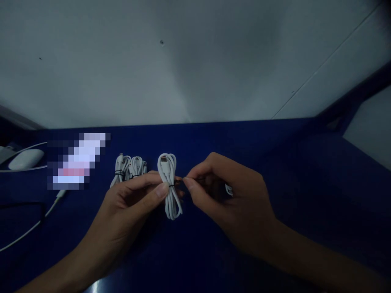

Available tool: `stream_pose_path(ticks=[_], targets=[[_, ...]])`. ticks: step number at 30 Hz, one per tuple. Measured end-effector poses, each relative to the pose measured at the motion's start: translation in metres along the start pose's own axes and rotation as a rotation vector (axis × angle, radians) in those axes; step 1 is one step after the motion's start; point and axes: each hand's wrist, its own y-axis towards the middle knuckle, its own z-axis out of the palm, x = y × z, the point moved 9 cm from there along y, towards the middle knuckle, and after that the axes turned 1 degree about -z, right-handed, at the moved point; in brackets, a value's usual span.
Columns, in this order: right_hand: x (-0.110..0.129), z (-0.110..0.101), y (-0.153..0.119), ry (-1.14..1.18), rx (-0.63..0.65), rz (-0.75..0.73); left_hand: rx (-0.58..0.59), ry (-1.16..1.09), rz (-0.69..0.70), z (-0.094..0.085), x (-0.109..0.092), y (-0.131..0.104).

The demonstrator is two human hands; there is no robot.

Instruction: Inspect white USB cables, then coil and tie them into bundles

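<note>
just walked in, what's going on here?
A person's left hand holds a coiled white USB cable near its middle, where a thin black tie goes round it. The right hand pinches what looks like the tie's end, just beside the cable. Beyond the left hand, more tied white cable bundles sit on the blue table.

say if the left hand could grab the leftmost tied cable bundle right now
Probably not without letting go first: the left hand is holding a coiled white cable, though the leftmost tied cable bundle looks close, just behind it.
</note>
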Motion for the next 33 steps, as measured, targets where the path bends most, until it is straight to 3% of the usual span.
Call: stream_pose_path(ticks=[5, 15, 18, 21, 26, 29, 33], targets=[[-0.024, 0.017, -0.004, 0.307, 0.2, 0.326, -0.064, 0.111, 0.026, -0.009, 0.0, -0.002], [-0.029, 0.026, -0.015, 0.356, 0.365, 0.491, -0.136, 0.318, 0.115, -0.015, -0.009, -0.004], [-0.026, 0.026, -0.013, 0.241, 0.399, 0.423, -0.184, 0.385, 0.173, -0.014, -0.02, -0.005], [-0.017, 0.03, -0.009, 0.089, 0.433, 0.252, -0.219, 0.42, 0.211, -0.014, -0.028, -0.007], [-0.008, 0.046, -0.012, -0.107, 0.51, -0.023, -0.174, 0.376, 0.164, -0.011, -0.021, -0.008], [-0.008, 0.051, -0.015, -0.173, 0.541, -0.091, -0.162, 0.274, 0.159, -0.009, -0.017, -0.008], [-0.003, 0.047, -0.013, -0.061, 0.518, -0.102, -0.172, 0.277, 0.196, -0.007, -0.022, -0.009]])
